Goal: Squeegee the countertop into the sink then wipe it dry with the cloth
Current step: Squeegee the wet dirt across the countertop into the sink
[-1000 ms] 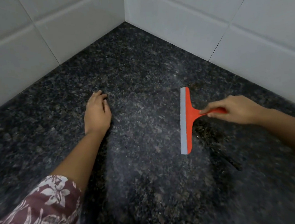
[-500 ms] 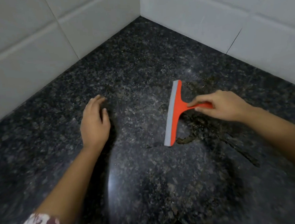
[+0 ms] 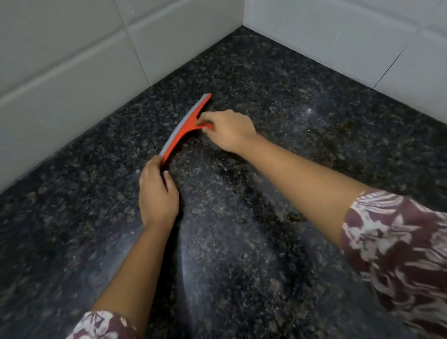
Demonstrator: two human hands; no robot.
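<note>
An orange squeegee [image 3: 183, 128] with a grey rubber blade lies blade-down on the dark speckled granite countertop [image 3: 307, 124], slanting from lower left to upper right, close to the left wall. My right hand [image 3: 229, 129] grips its short handle. My left hand [image 3: 157, 194] rests flat on the counter, its fingertips touching the near end of the blade. Wet streaks and a damp sheen show on the stone behind the blade. Neither a sink nor a cloth is in view.
White tiled walls [image 3: 53, 65] meet in a corner [image 3: 244, 24] at the back of the counter. Both floral-patterned sleeves reach in from the bottom of the view.
The squeegee has travelled left toward the left wall and turned more slanted. It has come up to my left hand, which now touches the blade's near end. The view has shifted left.
</note>
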